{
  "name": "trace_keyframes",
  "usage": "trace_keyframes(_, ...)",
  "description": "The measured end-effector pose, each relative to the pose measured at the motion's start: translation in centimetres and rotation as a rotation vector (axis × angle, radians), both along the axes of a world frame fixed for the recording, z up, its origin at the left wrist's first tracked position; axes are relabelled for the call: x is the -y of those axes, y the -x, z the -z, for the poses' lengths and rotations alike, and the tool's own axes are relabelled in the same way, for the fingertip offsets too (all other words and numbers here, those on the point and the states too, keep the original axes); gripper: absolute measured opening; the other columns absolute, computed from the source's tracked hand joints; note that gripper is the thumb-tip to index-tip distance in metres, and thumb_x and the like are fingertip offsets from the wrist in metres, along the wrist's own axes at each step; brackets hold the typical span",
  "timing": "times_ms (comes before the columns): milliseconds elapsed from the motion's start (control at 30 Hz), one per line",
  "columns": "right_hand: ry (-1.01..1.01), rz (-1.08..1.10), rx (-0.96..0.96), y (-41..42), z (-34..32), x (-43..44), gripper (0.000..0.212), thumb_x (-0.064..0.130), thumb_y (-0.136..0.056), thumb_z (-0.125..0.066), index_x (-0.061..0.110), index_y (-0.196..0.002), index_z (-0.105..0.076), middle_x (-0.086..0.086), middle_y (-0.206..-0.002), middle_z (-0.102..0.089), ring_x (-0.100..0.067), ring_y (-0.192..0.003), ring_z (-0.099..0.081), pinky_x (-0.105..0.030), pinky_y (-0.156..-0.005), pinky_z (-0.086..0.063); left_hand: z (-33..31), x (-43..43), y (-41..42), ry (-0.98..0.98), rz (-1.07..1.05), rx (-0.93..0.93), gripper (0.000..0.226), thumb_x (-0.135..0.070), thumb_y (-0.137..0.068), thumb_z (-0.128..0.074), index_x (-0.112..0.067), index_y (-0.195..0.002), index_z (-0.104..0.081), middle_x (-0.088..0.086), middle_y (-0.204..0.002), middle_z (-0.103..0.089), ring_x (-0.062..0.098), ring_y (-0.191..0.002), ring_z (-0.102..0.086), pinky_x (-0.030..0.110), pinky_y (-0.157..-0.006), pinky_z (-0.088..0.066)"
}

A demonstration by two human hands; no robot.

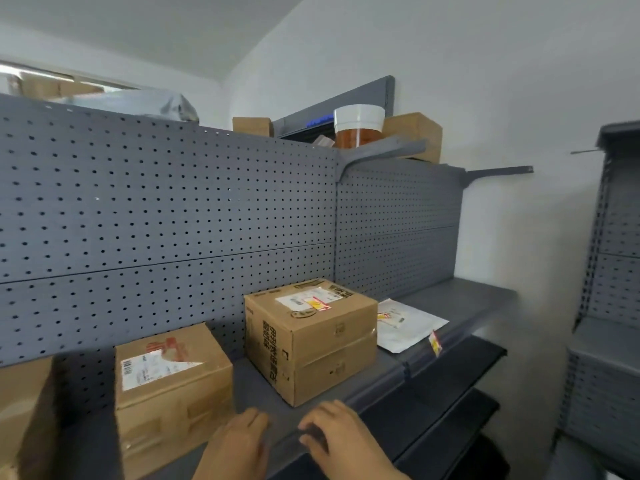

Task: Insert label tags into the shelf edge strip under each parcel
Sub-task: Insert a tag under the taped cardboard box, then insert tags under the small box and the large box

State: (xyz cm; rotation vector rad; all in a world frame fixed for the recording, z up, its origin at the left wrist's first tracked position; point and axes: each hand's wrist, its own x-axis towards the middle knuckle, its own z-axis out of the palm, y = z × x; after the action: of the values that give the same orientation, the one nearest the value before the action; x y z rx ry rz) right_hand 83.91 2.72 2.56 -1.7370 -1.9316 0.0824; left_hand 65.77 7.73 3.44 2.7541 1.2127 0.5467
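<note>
A grey shelf [450,299] carries a tall cardboard parcel [311,341], a smaller cardboard parcel [169,386] to its left and a flat white mailer [405,323] to its right. A red and yellow label tag [435,344] sits in the shelf edge strip [377,393] under the mailer. My left hand [239,445] and my right hand [339,438] rest on the strip's front edge below the tall parcel, fingers curled down. Whether either hand holds a tag is hidden by blur.
Another cardboard box [24,410] fills the far left. A grey pegboard [173,209] backs the shelf. On top stand a jar with a white lid [358,128] and brown boxes. Lower shelves [460,372] jut out beneath. A second rack [609,271] stands at right.
</note>
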Motion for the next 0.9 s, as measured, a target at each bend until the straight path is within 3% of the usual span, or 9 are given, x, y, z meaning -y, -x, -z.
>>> trace_keyframes(167, 0.041, 0.059, -0.030, -7.1, -0.3, -0.2, 0.016, 0.039, -0.090, -0.055, 0.032, -0.104, -0.059, 0.011, -0.109, -0.056, -0.006, -0.105, -0.046, -0.021, -0.092, -0.036, 1.0, -1.2, -6.9, -0.055, 0.140, 0.119, 0.034, -0.029, -0.097, -0.040, -0.024, -0.131, -0.042, -0.009, -0.136, -0.046, 0.009, -0.123, -0.043, 0.021, -0.100, -0.034)
trace_keyframes(333, -0.017, 0.039, -0.037, -11.4, -0.7, -2.8, 0.012, 0.034, -0.090, -0.056, 0.032, -0.102, -0.060, 0.010, -0.110, -0.057, -0.007, -0.107, -0.045, -0.023, -0.092, -0.036, -0.9, -4.7, -11.1, -0.091, 0.056, 0.058, 0.027, -0.034, -0.091, -0.048, -0.031, -0.117, -0.050, -0.012, -0.121, -0.054, 0.006, -0.110, -0.053, 0.021, -0.090, -0.043)
trace_keyframes(567, -0.234, 0.105, -0.138, -13.6, -5.3, -11.4, 0.013, 0.022, -0.091, -0.054, 0.032, -0.096, -0.061, 0.013, -0.103, -0.057, -0.004, -0.098, -0.047, -0.027, -0.089, -0.044, -5.8, -11.8, -13.8, -0.267, -0.020, 0.247, 0.022, -0.030, -0.086, -0.060, -0.040, -0.104, -0.055, -0.026, -0.098, -0.058, -0.004, -0.086, -0.053, 0.014, -0.076, -0.047)
trace_keyframes(667, -0.183, 0.194, -0.227, -13.8, -7.4, -15.9, 0.014, 0.025, -0.090, -0.058, 0.030, -0.103, -0.061, 0.008, -0.111, -0.059, -0.008, -0.096, -0.055, -0.030, -0.087, -0.051, -7.7, -15.1, -14.7, -0.297, -0.046, 0.280, 0.021, -0.027, -0.087, -0.058, -0.040, -0.104, -0.055, -0.022, -0.097, -0.059, 0.001, -0.085, -0.055, 0.019, -0.073, -0.049)
trace_keyframes(767, -0.050, 0.288, -0.219, -13.8, -9.1, -19.9, 0.033, 0.043, -0.087, -0.061, 0.019, -0.111, -0.061, -0.002, -0.112, -0.063, -0.018, -0.098, -0.058, -0.034, -0.083, -0.052, -8.7, -18.0, -15.6, -0.309, -0.066, 0.272, 0.017, -0.027, -0.089, -0.057, -0.035, -0.104, -0.057, -0.017, -0.102, -0.063, 0.002, -0.090, -0.057, 0.024, -0.080, -0.050)
trace_keyframes(867, 0.168, 0.323, -0.154, -13.6, -10.0, -22.5, 0.048, 0.059, -0.080, -0.061, 0.012, -0.094, -0.062, -0.006, -0.090, -0.061, -0.020, -0.075, -0.056, -0.029, -0.057, -0.043, -8.6, -19.7, -16.0, -0.294, -0.075, 0.258, 0.018, -0.027, -0.088, -0.057, -0.034, -0.105, -0.058, -0.016, -0.104, -0.063, 0.002, -0.091, -0.056, 0.022, -0.080, -0.049)
trace_keyframes(900, 0.212, 0.330, -0.133, -13.6, -10.1, -23.0, 0.050, 0.058, -0.078, -0.064, 0.011, -0.096, -0.062, -0.006, -0.090, -0.061, -0.020, -0.075, -0.055, -0.028, -0.056, -0.041, -8.5, -20.0, -16.0, -0.293, -0.073, 0.254, 0.018, -0.026, -0.088, -0.058, -0.033, -0.105, -0.058, -0.015, -0.104, -0.063, 0.002, -0.091, -0.056, 0.022, -0.081, -0.049)
